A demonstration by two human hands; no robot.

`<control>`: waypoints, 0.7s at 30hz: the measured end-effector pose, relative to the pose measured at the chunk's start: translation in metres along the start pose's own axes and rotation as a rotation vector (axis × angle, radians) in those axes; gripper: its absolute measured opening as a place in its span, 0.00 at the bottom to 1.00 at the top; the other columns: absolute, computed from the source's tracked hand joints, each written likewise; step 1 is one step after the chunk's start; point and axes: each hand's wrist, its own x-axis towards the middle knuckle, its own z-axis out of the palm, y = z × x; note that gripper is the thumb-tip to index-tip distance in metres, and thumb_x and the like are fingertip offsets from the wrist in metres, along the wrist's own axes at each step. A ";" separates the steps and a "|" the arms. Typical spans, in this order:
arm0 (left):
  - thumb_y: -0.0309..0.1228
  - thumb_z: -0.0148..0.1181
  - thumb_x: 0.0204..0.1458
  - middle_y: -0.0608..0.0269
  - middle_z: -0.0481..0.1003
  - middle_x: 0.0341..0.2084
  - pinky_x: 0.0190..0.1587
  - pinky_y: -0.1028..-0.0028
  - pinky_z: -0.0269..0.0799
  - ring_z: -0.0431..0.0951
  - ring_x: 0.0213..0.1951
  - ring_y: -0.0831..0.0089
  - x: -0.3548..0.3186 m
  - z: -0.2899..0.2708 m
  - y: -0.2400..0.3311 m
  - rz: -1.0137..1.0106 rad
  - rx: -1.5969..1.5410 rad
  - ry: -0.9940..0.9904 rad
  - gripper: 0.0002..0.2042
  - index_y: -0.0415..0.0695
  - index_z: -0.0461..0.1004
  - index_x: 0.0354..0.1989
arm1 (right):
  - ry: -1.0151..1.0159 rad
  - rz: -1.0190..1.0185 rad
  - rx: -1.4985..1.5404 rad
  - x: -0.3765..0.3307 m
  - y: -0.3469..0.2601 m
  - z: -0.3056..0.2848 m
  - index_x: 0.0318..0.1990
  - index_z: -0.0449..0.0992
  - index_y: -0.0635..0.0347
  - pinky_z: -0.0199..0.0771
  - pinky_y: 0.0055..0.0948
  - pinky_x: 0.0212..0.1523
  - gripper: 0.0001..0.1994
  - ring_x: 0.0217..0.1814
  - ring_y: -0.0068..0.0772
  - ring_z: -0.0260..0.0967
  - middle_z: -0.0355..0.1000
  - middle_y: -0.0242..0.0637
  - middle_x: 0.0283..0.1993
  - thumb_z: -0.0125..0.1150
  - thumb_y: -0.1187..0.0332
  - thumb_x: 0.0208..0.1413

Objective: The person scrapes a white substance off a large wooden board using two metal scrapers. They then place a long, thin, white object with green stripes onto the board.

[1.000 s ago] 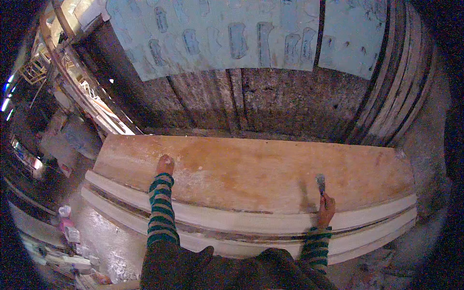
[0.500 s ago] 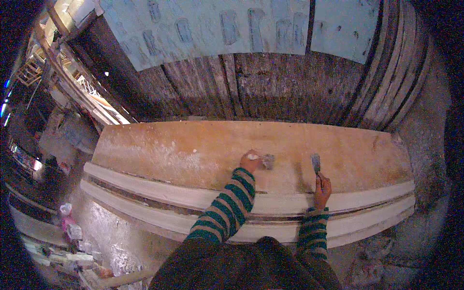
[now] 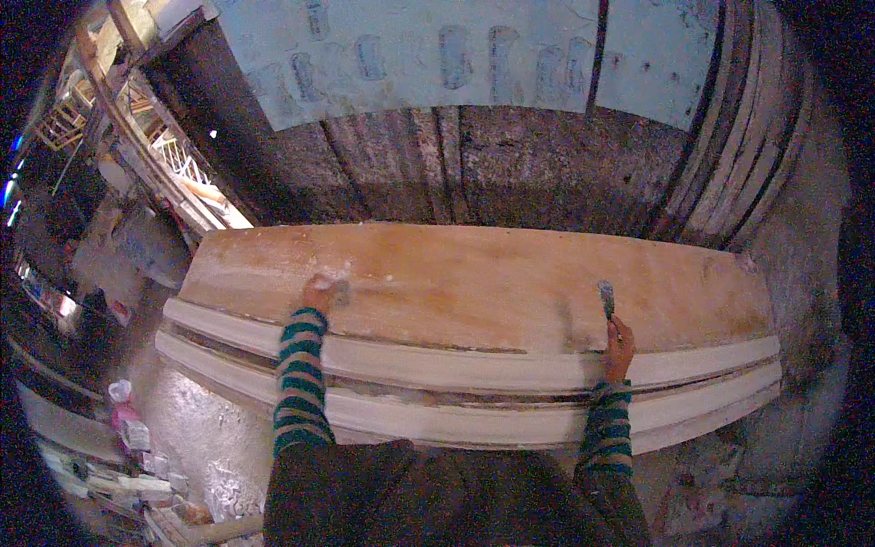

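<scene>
A long, orange-brown wooden board [image 3: 492, 273] lies flat in front of me, with whitish smears on its left part. My left hand [image 3: 318, 294] is low over that part, slightly blurred, closed around a small flat grey scraper [image 3: 341, 292] whose blade points right. The scraper seems to touch the board, near some white specks. Farther right, my right hand [image 3: 620, 349] is wrapped around the handle of a putty knife [image 3: 607, 296]. Its greyish blade points up and away from me, above the board. Both forearms wear green-and-beige striped sleeves.
Two pale, white-coated lengths of moulding [image 3: 456, 369] run along the board's near side. Behind stands a dark weathered wooden wall with a light-blue panel [image 3: 410, 64]. Wooden posts [image 3: 756, 128] rise at the right. Scraps and a pink-and-white bag [image 3: 128, 415] lie at the lower left.
My left hand has swept left along the board with the scraper, from near the middle to the whitish left part. My right hand stays almost in place with the putty knife.
</scene>
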 end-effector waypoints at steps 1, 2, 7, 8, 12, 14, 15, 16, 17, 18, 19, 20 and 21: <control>0.33 0.55 0.54 0.57 0.76 0.41 0.49 0.66 0.71 0.76 0.41 0.65 0.004 -0.001 -0.014 0.001 -0.083 0.019 0.10 0.47 0.71 0.44 | -0.022 -0.017 0.131 -0.007 -0.004 0.028 0.48 0.76 0.60 0.66 0.21 0.36 0.12 0.37 0.20 0.65 0.71 0.30 0.39 0.58 0.67 0.59; 0.41 0.49 0.56 0.62 0.75 0.46 0.55 0.62 0.65 0.73 0.48 0.65 0.004 0.013 -0.016 0.369 0.466 -0.167 0.15 0.50 0.70 0.49 | -0.074 0.030 0.128 -0.015 -0.017 0.044 0.48 0.76 0.60 0.65 0.19 0.32 0.12 0.35 0.19 0.63 0.71 0.30 0.39 0.58 0.67 0.58; 0.44 0.48 0.55 0.66 0.75 0.46 0.57 0.60 0.63 0.71 0.51 0.67 -0.078 0.181 0.123 0.386 -0.307 -0.539 0.18 0.51 0.71 0.51 | -0.132 0.207 0.150 -0.077 -0.117 0.075 0.48 0.76 0.60 0.60 0.16 0.20 0.12 0.24 0.12 0.57 0.72 0.29 0.40 0.58 0.67 0.58; 0.43 0.49 0.55 0.66 0.76 0.45 0.56 0.61 0.64 0.72 0.50 0.67 -0.096 0.193 0.146 0.201 -0.535 -0.535 0.18 0.51 0.71 0.51 | -0.154 0.159 0.127 -0.089 -0.128 0.087 0.48 0.76 0.60 0.60 0.16 0.20 0.12 0.24 0.12 0.57 0.72 0.29 0.41 0.58 0.67 0.58; 0.39 0.54 0.52 0.64 0.76 0.40 0.52 0.64 0.67 0.74 0.46 0.68 -0.066 0.158 0.098 0.297 -0.499 -0.616 0.16 0.49 0.72 0.48 | -0.194 -0.040 -0.092 -0.128 -0.142 0.115 0.48 0.77 0.59 0.57 0.17 0.20 0.12 0.23 0.13 0.56 0.70 0.27 0.35 0.59 0.67 0.58; 0.37 0.57 0.50 0.64 0.77 0.38 0.50 0.65 0.69 0.75 0.44 0.69 -0.021 0.103 0.027 0.289 -0.477 -0.589 0.15 0.48 0.73 0.46 | -0.183 -0.133 -0.090 -0.146 -0.163 0.120 0.47 0.77 0.60 0.57 0.17 0.20 0.11 0.23 0.14 0.56 0.67 0.27 0.32 0.59 0.69 0.58; 0.36 0.58 0.49 0.63 0.77 0.37 0.49 0.66 0.70 0.75 0.43 0.69 0.002 0.071 -0.007 0.294 -0.438 -0.552 0.15 0.47 0.73 0.45 | -0.178 -0.154 -0.078 -0.154 -0.173 0.123 0.47 0.77 0.60 0.57 0.18 0.20 0.11 0.23 0.14 0.56 0.65 0.27 0.31 0.58 0.69 0.57; 0.35 0.60 0.49 0.63 0.77 0.36 0.48 0.67 0.71 0.75 0.42 0.69 0.024 0.034 -0.045 0.304 -0.384 -0.499 0.15 0.46 0.73 0.45 | -0.174 -0.178 -0.065 -0.162 -0.183 0.126 0.47 0.77 0.60 0.56 0.18 0.21 0.11 0.24 0.14 0.56 0.64 0.27 0.29 0.58 0.70 0.57; 0.34 0.61 0.48 0.63 0.77 0.35 0.47 0.67 0.72 0.76 0.41 0.69 0.045 -0.006 -0.079 0.322 -0.315 -0.444 0.15 0.46 0.73 0.44 | -0.171 -0.169 -0.089 -0.169 -0.188 0.127 0.47 0.77 0.60 0.57 0.18 0.22 0.11 0.25 0.15 0.57 0.64 0.27 0.29 0.58 0.71 0.57; 0.33 0.62 0.47 0.62 0.77 0.34 0.47 0.68 0.72 0.76 0.40 0.70 0.063 -0.047 -0.111 0.350 -0.230 -0.371 0.14 0.45 0.73 0.43 | -0.171 -0.165 -0.113 -0.173 -0.193 0.128 0.47 0.77 0.60 0.58 0.19 0.23 0.11 0.26 0.16 0.58 0.65 0.28 0.30 0.58 0.71 0.57; 0.32 0.64 0.46 0.62 0.77 0.33 0.46 0.69 0.73 0.77 0.39 0.70 0.078 -0.088 -0.141 0.380 -0.134 -0.290 0.14 0.45 0.74 0.43 | -0.169 -0.171 -0.109 -0.176 -0.199 0.131 0.47 0.77 0.60 0.59 0.19 0.25 0.11 0.27 0.17 0.58 0.65 0.28 0.30 0.58 0.72 0.57; 0.31 0.65 0.46 0.62 0.78 0.32 0.45 0.70 0.74 0.77 0.38 0.70 0.089 -0.127 -0.161 0.401 -0.042 -0.211 0.14 0.44 0.74 0.42 | -0.168 -0.173 -0.104 -0.179 -0.204 0.136 0.47 0.77 0.60 0.59 0.19 0.27 0.11 0.28 0.18 0.59 0.65 0.28 0.30 0.58 0.72 0.57; 0.30 0.66 0.45 0.61 0.78 0.31 0.44 0.70 0.75 0.78 0.37 0.71 0.095 -0.158 -0.173 0.425 0.041 -0.145 0.14 0.44 0.74 0.41 | -0.165 -0.173 -0.108 -0.182 -0.210 0.138 0.46 0.77 0.60 0.60 0.20 0.28 0.11 0.29 0.19 0.59 0.65 0.29 0.30 0.59 0.73 0.56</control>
